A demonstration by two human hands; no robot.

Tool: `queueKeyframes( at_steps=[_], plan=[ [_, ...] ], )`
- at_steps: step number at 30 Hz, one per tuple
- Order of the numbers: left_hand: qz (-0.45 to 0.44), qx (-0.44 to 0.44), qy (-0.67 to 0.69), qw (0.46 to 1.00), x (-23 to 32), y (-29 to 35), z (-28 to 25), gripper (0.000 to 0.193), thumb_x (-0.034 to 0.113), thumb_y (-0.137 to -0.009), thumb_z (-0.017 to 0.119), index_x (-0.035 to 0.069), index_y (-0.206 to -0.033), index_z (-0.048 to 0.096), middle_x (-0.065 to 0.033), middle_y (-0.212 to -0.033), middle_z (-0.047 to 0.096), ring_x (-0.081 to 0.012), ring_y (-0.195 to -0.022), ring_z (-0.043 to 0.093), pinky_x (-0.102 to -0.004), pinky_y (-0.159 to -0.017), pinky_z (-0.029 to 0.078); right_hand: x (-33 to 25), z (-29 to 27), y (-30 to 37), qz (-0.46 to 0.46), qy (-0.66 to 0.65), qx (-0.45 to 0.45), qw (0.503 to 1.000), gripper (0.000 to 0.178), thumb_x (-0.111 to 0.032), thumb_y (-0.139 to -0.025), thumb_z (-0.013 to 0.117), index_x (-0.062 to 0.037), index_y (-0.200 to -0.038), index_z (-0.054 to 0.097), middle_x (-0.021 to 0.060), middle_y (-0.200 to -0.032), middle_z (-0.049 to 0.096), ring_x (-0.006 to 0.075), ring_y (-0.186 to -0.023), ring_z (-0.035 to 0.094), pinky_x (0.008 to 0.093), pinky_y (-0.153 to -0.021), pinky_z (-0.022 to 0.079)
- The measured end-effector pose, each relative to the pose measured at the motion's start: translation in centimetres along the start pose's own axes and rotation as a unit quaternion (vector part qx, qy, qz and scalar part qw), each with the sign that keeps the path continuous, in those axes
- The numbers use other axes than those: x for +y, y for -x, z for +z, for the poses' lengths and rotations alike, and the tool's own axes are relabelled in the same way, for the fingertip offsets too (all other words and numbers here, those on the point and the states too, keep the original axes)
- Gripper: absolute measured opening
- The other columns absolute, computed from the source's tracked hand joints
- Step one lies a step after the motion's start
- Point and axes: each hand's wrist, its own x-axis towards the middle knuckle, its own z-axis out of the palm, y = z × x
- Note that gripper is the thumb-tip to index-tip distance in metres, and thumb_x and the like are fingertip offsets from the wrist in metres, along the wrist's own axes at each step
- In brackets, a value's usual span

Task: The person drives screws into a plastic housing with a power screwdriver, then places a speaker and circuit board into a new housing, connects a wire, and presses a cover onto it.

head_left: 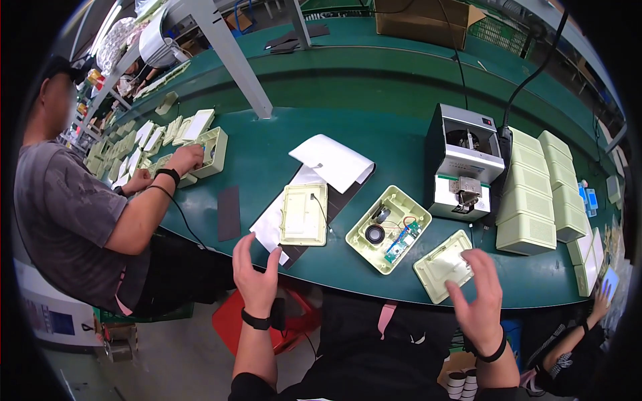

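Note:
My left hand (256, 273) is open, thumb and fingers apart, just in front of the table edge and near a pale green plastic cover (304, 215). That cover lies on white paper, with a thin dark wire across it. My right hand (478, 287) is open too, fingers spread over the right end of a second pale cover (436, 273); whether it touches the cover I cannot tell. Between the covers sits an open pale green housing (358, 230). Inside it are a round black speaker (374, 234), a green circuit board (403, 242) and thin wires.
A grey and white bench machine (466, 160) stands behind the right cover. Stacked pale housings (528, 194) line the right side. A dark card (229, 212) lies at left. One co-worker (80, 194) handles housings at left; another person's hand (602, 301) shows far right.

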Motion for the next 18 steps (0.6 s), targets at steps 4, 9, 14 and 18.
queueKeyframes(
  at_steps=[4,9,14,18],
  plan=[
    [0.056,-0.025,-0.055,0.997,-1.8,0.8,-0.2,0.054,0.012,-0.088,0.079,-0.002,-0.136,0.06,-0.0216,-0.142,0.059,-0.038,-0.133,0.057,-0.0447,-0.111,0.046,-4.4,2.5,-3.6,-0.117,-0.073,-0.134,0.981,0.05,-0.01,-0.08,0.084,0.0002,-0.124,0.062,0.0203,-0.123,0.064,0.0397,-0.112,0.064,0.046,-0.099,0.052],
    [0.071,-0.104,-0.061,0.99,-2.8,2.0,1.8,0.058,0.021,-0.092,0.077,0.0,-0.142,0.057,-0.0212,-0.151,0.052,-0.0413,-0.143,0.046,-0.0489,-0.119,0.036,-10.0,14.7,-9.9,-0.281,0.054,-0.225,0.931,0.048,-0.02,-0.089,0.074,-0.0001,-0.131,0.06,0.0218,-0.133,0.059,0.0351,-0.121,0.06,0.0432,-0.102,0.048],
    [0.074,-0.098,-0.085,0.989,-2.8,2.3,2.4,0.054,0.023,-0.095,0.072,0.002,-0.143,0.057,-0.0206,-0.151,0.052,-0.0403,-0.146,0.044,-0.0532,-0.123,0.031,-9.6,23.2,-12.7,-0.306,0.162,-0.213,0.914,0.055,-0.02,-0.093,0.064,-0.0017,-0.144,0.054,0.025,-0.139,0.056,0.0401,-0.124,0.058,0.0537,-0.101,0.047],
    [0.07,-0.091,-0.085,0.99,-3.0,2.0,1.8,0.053,0.023,-0.096,0.071,0.003,-0.143,0.058,-0.0197,-0.151,0.053,-0.0406,-0.145,0.044,-0.054,-0.123,0.031,-10.0,24.1,-14.2,-0.272,0.218,-0.245,0.905,0.057,-0.021,-0.094,0.062,-0.0031,-0.147,0.053,0.0248,-0.14,0.055,0.0431,-0.125,0.057,0.0582,-0.1,0.047]
  ],
)
